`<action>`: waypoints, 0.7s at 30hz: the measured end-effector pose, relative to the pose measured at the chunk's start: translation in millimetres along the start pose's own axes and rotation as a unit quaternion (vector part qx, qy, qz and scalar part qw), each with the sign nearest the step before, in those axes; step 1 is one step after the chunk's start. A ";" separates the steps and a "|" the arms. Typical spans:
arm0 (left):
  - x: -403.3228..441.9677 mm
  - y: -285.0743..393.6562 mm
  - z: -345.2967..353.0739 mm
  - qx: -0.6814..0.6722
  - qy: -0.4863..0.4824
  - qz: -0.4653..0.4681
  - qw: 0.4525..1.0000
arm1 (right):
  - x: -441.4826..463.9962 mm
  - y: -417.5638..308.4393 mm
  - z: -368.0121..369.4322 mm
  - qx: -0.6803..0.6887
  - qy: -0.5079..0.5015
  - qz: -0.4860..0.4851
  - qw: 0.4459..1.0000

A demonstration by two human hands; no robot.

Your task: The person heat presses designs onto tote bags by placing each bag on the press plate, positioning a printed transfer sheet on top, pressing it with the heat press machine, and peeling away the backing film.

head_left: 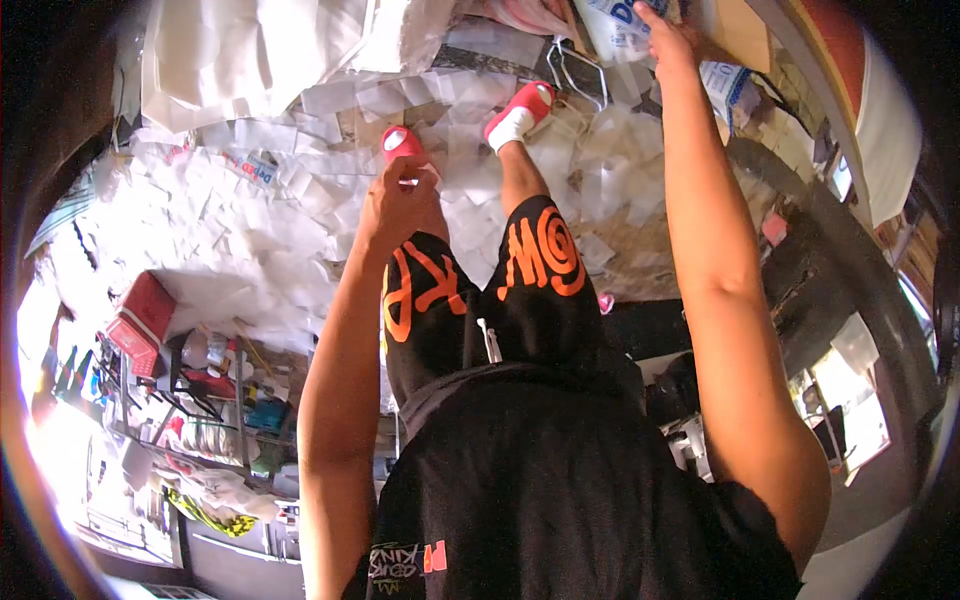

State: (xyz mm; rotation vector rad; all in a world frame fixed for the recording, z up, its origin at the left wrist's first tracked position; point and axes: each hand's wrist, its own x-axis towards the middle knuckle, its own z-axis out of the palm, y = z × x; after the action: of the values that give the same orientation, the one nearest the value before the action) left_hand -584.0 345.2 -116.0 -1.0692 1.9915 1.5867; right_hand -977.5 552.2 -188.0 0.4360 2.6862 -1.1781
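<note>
Well, right hand (672, 42): against one crinkled plastic packet (612, 35); can't tell its grip.
Left hand (400, 203): fingers bent, pinch unclear.
Slippers (404, 147): two, red.

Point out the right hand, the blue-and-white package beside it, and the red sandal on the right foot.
Right hand (672, 42): head view, on the back of the hand.
Blue-and-white package (612, 36): head view, on its printed face.
Red sandal (526, 98): head view, on its upper.
</note>
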 end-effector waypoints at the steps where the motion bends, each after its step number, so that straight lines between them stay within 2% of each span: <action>1: -1.2 -1.9 -1.8 -0.002 0.001 -0.001 1.000 | 2.8 2.2 -0.6 0.033 -0.066 -0.011 0.997; 2: -2.3 -3.2 -3.2 -0.002 -0.009 -0.024 1.000 | 15.5 15.7 -1.4 0.031 -0.067 -0.011 0.997; 3: -2.9 -3.8 -4.4 -0.002 -0.019 -0.046 0.999 | 36.0 36.2 -2.0 0.153 -0.150 0.037 0.976; 4: -3.0 -4.1 -5.5 -0.004 -0.020 -0.045 0.999 | 34.3 31.2 -3.5 0.271 -0.230 0.084 0.931; 5: -2.8 -4.4 -6.8 -0.010 -0.023 -0.042 0.999 | 33.8 25.6 -5.1 0.270 -0.230 0.083 0.931; 7: -0.3 -5.4 -9.6 -0.017 -0.028 -0.038 0.999 | 27.2 3.0 -17.1 0.299 -0.072 0.134 0.942; 8: 3.0 -6.4 -10.5 -0.004 -0.024 -0.035 0.999 | 20.5 -6.0 -26.6 0.341 -0.078 0.124 0.929; 10: 7.5 -7.3 -12.5 0.009 -0.021 -0.032 0.999 | -4.6 -42.4 -43.9 0.250 -0.053 0.060 0.965; 11: 9.2 -6.8 -13.9 0.015 -0.017 -0.020 1.000 | -7.2 -47.4 -52.3 0.292 -0.123 0.024 0.948; 12: 11.0 -5.9 -14.8 0.020 -0.014 -0.008 1.000 | 1.9 -43.1 -56.8 0.290 -0.122 0.023 0.949; 14: 12.3 -7.9 -14.5 0.011 -0.011 -0.018 1.000 | 24.1 -35.1 -64.1 0.356 -0.184 -0.025 0.916; 15: 12.9 -12.4 -16.0 0.022 -0.013 -0.019 0.999 | 30.1 -35.7 -66.2 0.430 -0.253 -0.042 0.865; 16: 13.6 -15.6 -16.3 0.032 -0.013 -0.019 0.999 | 38.1 -36.8 -68.9 0.428 -0.257 -0.045 0.865; 19: 7.3 -21.9 -15.5 0.030 -0.005 -0.032 0.999 | 86.9 -26.3 -86.6 0.446 -0.186 0.064 0.873; 21: 5.2 -37.4 -13.7 0.026 -0.007 -0.035 0.999 | 54.5 -40.6 -73.7 0.440 -0.192 0.073 0.874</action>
State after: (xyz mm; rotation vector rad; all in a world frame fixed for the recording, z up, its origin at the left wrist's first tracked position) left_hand -557.0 327.8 -140.1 -1.0910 1.9535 1.4948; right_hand -1045.6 591.2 -125.5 0.4337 1.6279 -2.1219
